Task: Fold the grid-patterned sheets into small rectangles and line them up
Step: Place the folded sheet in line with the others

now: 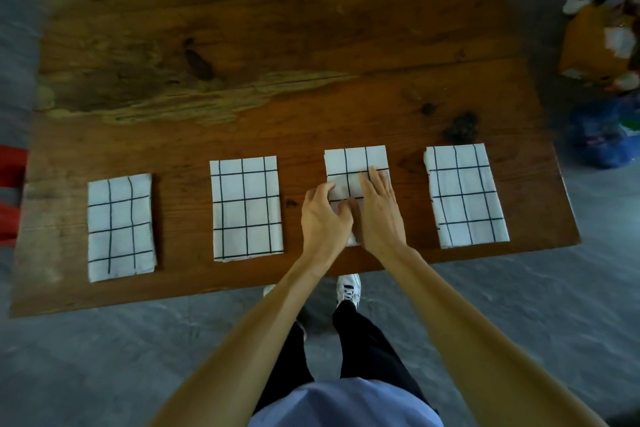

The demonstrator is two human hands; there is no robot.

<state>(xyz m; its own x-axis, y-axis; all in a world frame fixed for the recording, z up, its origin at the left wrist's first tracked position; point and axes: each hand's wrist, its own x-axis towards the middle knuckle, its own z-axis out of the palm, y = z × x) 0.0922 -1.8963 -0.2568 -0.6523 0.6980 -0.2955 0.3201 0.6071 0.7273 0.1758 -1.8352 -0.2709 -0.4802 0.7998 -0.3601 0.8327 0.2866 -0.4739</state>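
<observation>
Both hands rest on the third white folded cloth sheet with a black grid pattern (pixel 356 163), counted from the left, which lies near the front edge of the worn brown wooden table (pixel 277 45). The left hand (pixel 323 215) sits on the sheet's left side, its fingers curled inward with the fingertips and thumb bunched against the fabric near the middle; whether it actually pinches a layer cannot be told. The right hand (pixel 379 211) lies flat and spread on the right side, palm down, fingers pointing away from the person, holding nothing but pressing on the cloth. The two hands touch or nearly touch over the sheet's lower half, hiding most of it; only the far end and a sliver at the near edge show.

That sheet is a narrow upright rectangle, white with thin dark lines. It stands in a row of four like pieces, spaced apart: the leftmost folded grid sheet (pixel 120 227) sits lower and slightly crooked, the second folded grid sheet (pixel 246 208) just left of the left hand, and the rightmost folded grid sheet (pixel 465 196) just right of the right hand, tilted a little.
</observation>
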